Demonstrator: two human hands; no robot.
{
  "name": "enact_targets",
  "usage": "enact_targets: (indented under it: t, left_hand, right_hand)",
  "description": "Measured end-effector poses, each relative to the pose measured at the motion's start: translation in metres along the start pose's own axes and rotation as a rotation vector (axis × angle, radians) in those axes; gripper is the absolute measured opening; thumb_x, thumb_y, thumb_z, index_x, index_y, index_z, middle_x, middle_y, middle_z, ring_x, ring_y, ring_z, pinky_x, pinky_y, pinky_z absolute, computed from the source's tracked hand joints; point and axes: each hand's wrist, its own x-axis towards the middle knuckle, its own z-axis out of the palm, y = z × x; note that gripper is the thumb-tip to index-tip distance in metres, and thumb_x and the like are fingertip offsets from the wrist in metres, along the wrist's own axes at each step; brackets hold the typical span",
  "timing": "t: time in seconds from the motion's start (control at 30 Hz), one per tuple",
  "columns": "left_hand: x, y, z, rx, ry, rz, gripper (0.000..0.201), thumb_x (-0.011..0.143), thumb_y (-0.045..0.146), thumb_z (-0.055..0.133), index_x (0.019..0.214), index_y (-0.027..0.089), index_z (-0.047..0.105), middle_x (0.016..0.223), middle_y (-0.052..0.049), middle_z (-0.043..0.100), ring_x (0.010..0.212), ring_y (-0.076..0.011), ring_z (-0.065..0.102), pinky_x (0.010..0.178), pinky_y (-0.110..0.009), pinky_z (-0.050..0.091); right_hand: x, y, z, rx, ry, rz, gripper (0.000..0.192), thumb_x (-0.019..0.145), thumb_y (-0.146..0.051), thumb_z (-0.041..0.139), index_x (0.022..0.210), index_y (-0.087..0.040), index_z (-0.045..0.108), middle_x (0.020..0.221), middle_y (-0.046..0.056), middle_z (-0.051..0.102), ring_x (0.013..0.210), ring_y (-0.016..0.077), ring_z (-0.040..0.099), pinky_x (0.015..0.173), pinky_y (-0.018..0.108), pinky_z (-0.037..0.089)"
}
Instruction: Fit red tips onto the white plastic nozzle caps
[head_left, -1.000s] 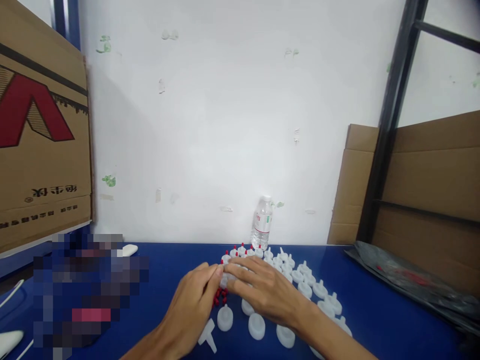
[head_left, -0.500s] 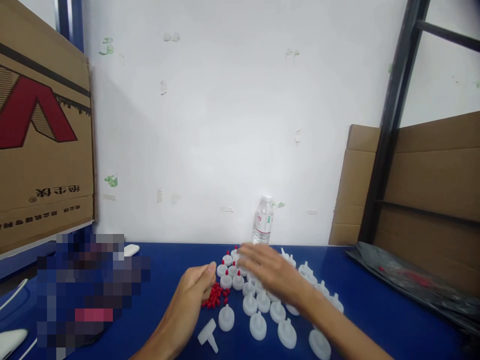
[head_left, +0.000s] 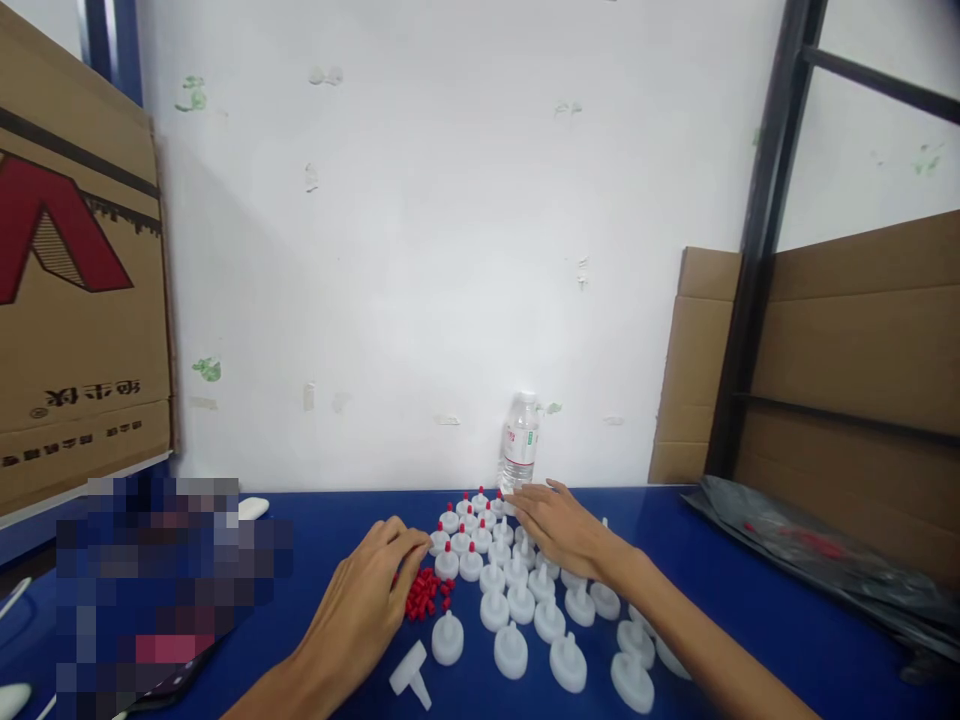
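Neither grip holds anything: the left hand (head_left: 367, 600) lies with loosely curled fingers on the blue table (head_left: 750, 620), fingertips at the near edge of a small heap of red tips (head_left: 427, 592), while the right hand (head_left: 559, 530) rests palm down, fingers spread flat, over the far rows of white nozzle caps (head_left: 517, 600).

Seen from the head camera, the caps stand upright in close rows between the two hands and run toward the person along the right forearm. Those at the far left of the group already carry red tips (head_left: 461, 525); the nearer ones are bare white. One white cap lies tipped on its side (head_left: 411, 675) just beside the left wrist, apart from the rows.

A clear water bottle (head_left: 520, 443) stands against the white wall directly behind the caps, just beyond the right fingertips. A black plastic bag (head_left: 817, 560) lies on the table well to the right, below flat cardboard sheets (head_left: 847, 350) leaning behind a dark metal post (head_left: 757, 240). A printed cardboard box (head_left: 75, 300) fills the left edge.
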Motion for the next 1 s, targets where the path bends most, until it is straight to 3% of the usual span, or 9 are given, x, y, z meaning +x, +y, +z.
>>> enact_targets:
  t: [0.23, 0.33, 0.43, 0.67, 0.73, 0.9, 1.0]
  left_hand:
    - [0.001, -0.011, 0.006, -0.013, -0.005, 0.044, 0.025, 0.098, 0.024, 0.048, 0.113, 0.026, 0.068, 0.103, -0.003, 0.069, 0.099, -0.0240, 0.060, 0.088, -0.037, 0.046]
    - [0.002, -0.010, 0.006, -0.011, -0.010, 0.046, 0.021, 0.097, 0.024, 0.051, 0.107, 0.025, 0.069, 0.097, -0.003, 0.070, 0.096, -0.0242, 0.060, 0.084, -0.037, 0.047]
    - [0.003, -0.009, 0.005, -0.014, -0.014, 0.077, 0.019, 0.099, 0.026, 0.051, 0.099, 0.025, 0.071, 0.095, -0.002, 0.070, 0.094, -0.0237, 0.059, 0.083, -0.036, 0.047]
    - [0.002, -0.013, 0.008, -0.007, -0.041, 0.075, 0.022, 0.097, 0.018, 0.054, 0.105, 0.026, 0.072, 0.103, -0.003, 0.069, 0.101, -0.0238, 0.058, 0.089, -0.037, 0.047]
    - [0.001, -0.014, 0.009, -0.003, -0.057, 0.052, 0.024, 0.095, 0.016, 0.055, 0.109, 0.027, 0.071, 0.102, -0.003, 0.069, 0.101, -0.0241, 0.059, 0.088, -0.036, 0.048]
    - [0.001, -0.015, 0.010, -0.016, -0.075, 0.025, 0.025, 0.096, 0.017, 0.055, 0.111, 0.027, 0.071, 0.103, -0.003, 0.071, 0.102, -0.0233, 0.062, 0.089, -0.033, 0.049]
    - [0.000, -0.012, 0.011, -0.034, -0.066, 0.032, 0.024, 0.095, 0.019, 0.055, 0.111, 0.028, 0.071, 0.105, -0.003, 0.071, 0.104, -0.0228, 0.062, 0.091, -0.033, 0.048]
  right_hand:
    - [-0.001, 0.001, 0.001, 0.055, -0.062, 0.008, 0.046, 0.107, -0.038, 0.024, 0.129, -0.024, 0.062, 0.130, 0.011, 0.068, 0.124, 0.0279, 0.059, 0.112, 0.056, 0.028]
    - [-0.001, -0.001, -0.002, 0.067, -0.058, 0.009, 0.048, 0.108, -0.040, 0.022, 0.121, -0.025, 0.065, 0.126, 0.009, 0.070, 0.120, 0.0268, 0.061, 0.112, 0.055, 0.027]
    - [-0.001, -0.003, -0.004, 0.074, -0.051, 0.009, 0.051, 0.108, -0.042, 0.020, 0.108, -0.024, 0.068, 0.120, 0.008, 0.072, 0.116, 0.0265, 0.062, 0.109, 0.053, 0.030]
    - [-0.001, -0.008, -0.003, 0.089, -0.054, 0.009, 0.055, 0.108, -0.045, 0.018, 0.094, -0.023, 0.067, 0.100, 0.005, 0.074, 0.100, 0.0241, 0.065, 0.100, 0.046, 0.038]
    - [-0.001, -0.008, -0.003, 0.091, -0.046, 0.023, 0.056, 0.108, -0.046, 0.017, 0.097, -0.024, 0.067, 0.100, 0.005, 0.073, 0.100, 0.0238, 0.065, 0.102, 0.047, 0.036]
    - [0.001, -0.003, -0.001, 0.085, 0.025, 0.121, 0.057, 0.108, -0.048, 0.013, 0.126, -0.025, 0.062, 0.124, 0.009, 0.067, 0.119, 0.0270, 0.057, 0.107, 0.049, 0.031]
    - [0.004, 0.002, 0.002, 0.094, 0.014, 0.171, 0.060, 0.107, -0.051, 0.012, 0.128, -0.025, 0.062, 0.125, 0.010, 0.067, 0.120, 0.0281, 0.056, 0.107, 0.049, 0.033]
